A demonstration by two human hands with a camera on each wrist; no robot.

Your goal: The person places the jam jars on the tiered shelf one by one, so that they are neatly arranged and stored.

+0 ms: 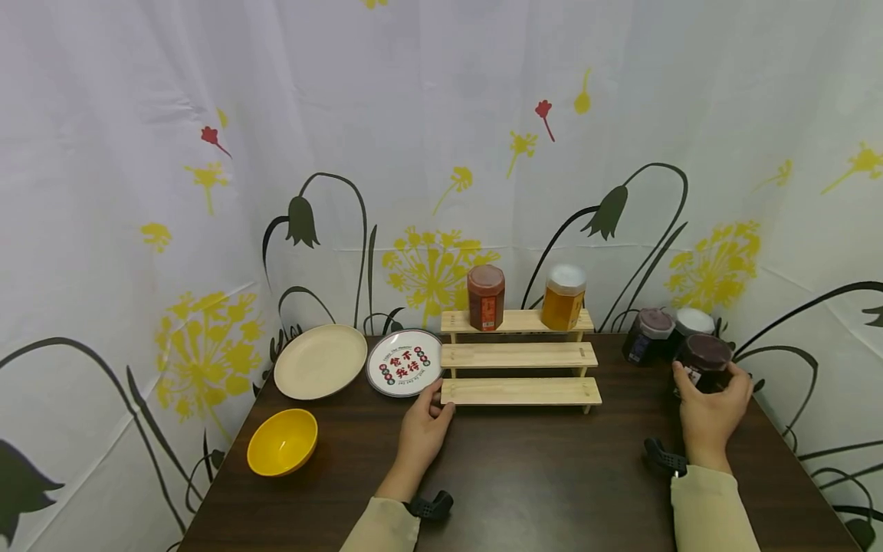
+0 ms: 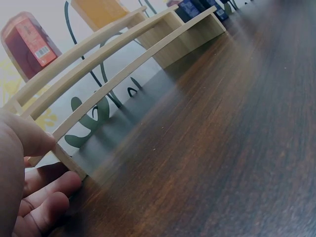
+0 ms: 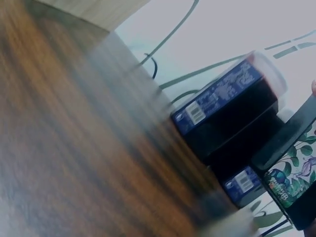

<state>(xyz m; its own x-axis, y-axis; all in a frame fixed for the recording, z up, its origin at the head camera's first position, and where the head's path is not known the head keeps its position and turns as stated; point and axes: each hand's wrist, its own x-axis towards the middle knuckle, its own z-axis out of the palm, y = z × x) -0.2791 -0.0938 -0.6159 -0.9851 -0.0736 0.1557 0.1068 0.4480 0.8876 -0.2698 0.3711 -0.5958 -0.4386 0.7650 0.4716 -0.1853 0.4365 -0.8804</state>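
A three-tier wooden display rack stands at the back of the table. My left hand grips the left end of its lowest shelf, thumb against the plank and the other fingers curled by the end support. On the top tier sit a reddish-brown jar and a jar of amber honey with a white lid. Over at the right, my right hand holds a dark jar between thumb and fingers; its leaf-patterned label shows in the right wrist view.
Two more dark jars, one purple-lidded and one white-lidded, stand just behind the held jar. Left of the rack are a small printed plate, a cream plate and a yellow bowl. A patterned curtain hangs behind the table.
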